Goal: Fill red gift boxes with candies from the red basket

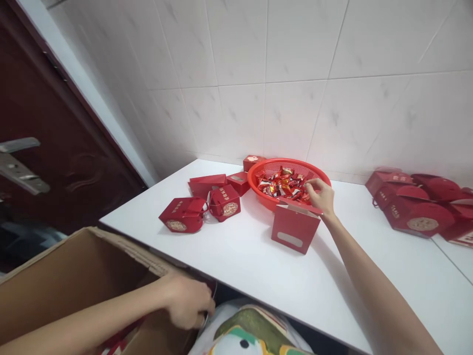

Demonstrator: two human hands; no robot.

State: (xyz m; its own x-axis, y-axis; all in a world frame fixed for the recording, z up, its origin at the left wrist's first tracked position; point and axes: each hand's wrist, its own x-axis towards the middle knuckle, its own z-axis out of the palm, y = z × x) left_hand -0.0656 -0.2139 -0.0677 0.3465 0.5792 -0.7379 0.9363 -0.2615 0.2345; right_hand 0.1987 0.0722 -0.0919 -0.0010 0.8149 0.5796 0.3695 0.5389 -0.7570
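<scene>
My right hand (321, 197) is at the right side of an orange-red plastic basket (264, 197), its fingers pinched together over the rim. Whatever lies between the fingertips, if anything, is too small to make out. Wrapped candies (283, 187) in red and gold fill the basket's bottom. Just in front of that hand stands a red paper box (293, 227) with its top open. My left hand (190, 301) is low, beside the cardboard carton's edge, with curled fingers. A thin pale and red rim shows by its fingertips, but the thing itself is mostly hidden.
Several red gift boxes (183, 214) lie on the left of the white table (229, 261), and more closed ones (417, 212) stand at the right. A cardboard carton (81, 261) and a printed bag (251, 330) are at the table's front edge. A tiled wall (295, 113) rises behind.
</scene>
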